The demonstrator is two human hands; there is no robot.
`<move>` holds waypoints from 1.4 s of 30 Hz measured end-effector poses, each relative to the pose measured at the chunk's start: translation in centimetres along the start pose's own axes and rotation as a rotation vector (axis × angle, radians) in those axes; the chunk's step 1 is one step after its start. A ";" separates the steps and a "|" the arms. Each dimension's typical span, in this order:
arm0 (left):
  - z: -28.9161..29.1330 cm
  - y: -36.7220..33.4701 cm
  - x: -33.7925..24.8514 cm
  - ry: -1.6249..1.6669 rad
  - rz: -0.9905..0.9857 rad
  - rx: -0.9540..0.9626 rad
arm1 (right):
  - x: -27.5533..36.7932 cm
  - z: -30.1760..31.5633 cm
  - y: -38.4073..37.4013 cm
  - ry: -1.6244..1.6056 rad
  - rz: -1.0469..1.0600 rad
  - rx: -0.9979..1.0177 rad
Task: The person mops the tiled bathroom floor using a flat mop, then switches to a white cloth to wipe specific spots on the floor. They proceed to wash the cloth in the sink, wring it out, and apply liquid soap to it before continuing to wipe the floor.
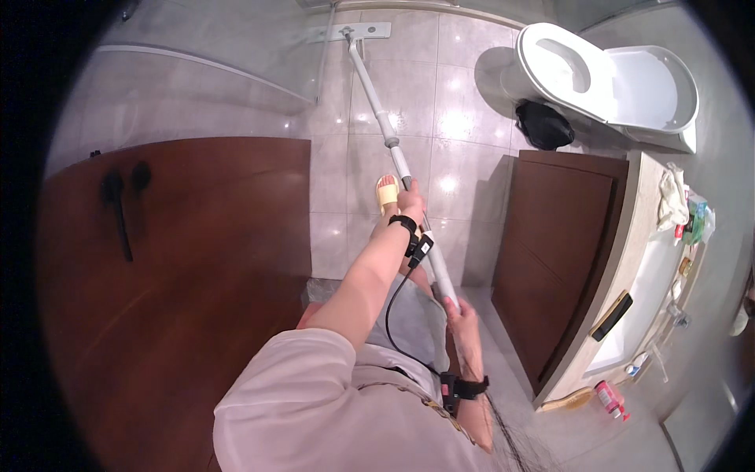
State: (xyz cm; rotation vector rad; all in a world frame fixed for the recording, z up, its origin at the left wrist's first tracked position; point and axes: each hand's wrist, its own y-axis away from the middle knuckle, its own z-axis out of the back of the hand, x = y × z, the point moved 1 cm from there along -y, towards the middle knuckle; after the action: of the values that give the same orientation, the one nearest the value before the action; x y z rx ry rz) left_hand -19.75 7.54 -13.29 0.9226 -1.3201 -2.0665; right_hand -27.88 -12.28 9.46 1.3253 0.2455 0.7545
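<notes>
Bathroom with glossy pale floor tiles (440, 118), a brown wooden door (197, 259), a white toilet (598, 79) and a vanity cabinet (558, 252). A long white mop (385, 130) slants from its flat head near the glass shower partition (236, 47) back to the person; left hand (410, 193) and right hand (460, 311) are both wrapped closed around the handle.

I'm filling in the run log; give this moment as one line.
left hand: grips mop pole | right hand: grips pole's near end | mop head: on tiled floor
</notes>
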 end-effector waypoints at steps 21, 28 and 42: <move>2.2 1.2 7.2 0.330 0.060 0.225 | -5.7 -1.1 2.7 0.227 0.017 -0.081; 6.8 -5.3 5.3 0.087 -0.102 0.208 | -6.8 -9.4 0.9 0.181 0.035 -0.081; 15.7 -10.2 10.6 -0.520 -0.461 -0.010 | -11.2 -18.5 5.6 0.071 -0.017 -0.025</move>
State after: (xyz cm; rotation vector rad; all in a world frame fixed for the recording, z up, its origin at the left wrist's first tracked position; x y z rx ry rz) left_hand -39.19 12.77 -20.85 0.7620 -1.4396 -2.8070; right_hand -48.65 -4.43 7.10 1.2726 0.3031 0.7887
